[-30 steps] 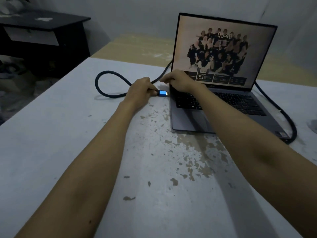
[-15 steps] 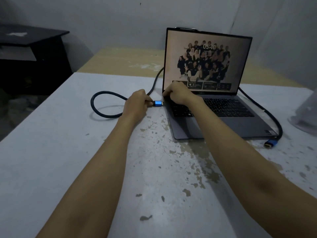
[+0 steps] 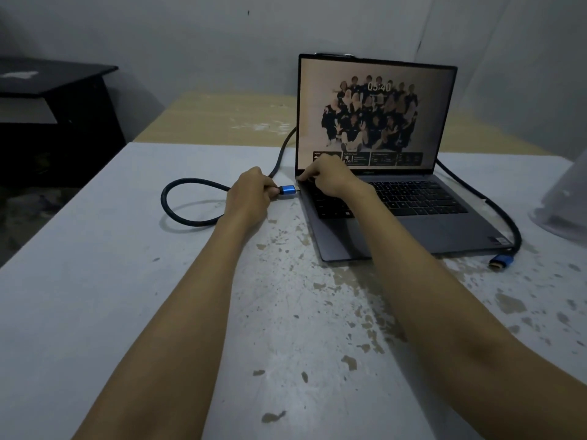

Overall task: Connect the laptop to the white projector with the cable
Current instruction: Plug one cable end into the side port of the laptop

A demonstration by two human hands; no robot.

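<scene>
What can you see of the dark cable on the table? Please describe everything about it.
The cable is thick and dark, and its jacket looks braided. Each end has a blue metal-looking plug. The left hand holds one plug level, its tip right at the left edge of the laptop; whether it is inserted cannot be told. Behind the hand, the cable makes a loop on the table, then runs behind the laptop screen and returns along its right side. The other plug lies free on the table by the laptop's front right corner.

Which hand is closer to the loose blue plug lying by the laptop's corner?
Right. The right hand rests on the laptop's back-left corner; the left hand is farther left, away from the loose blue plug.
</scene>
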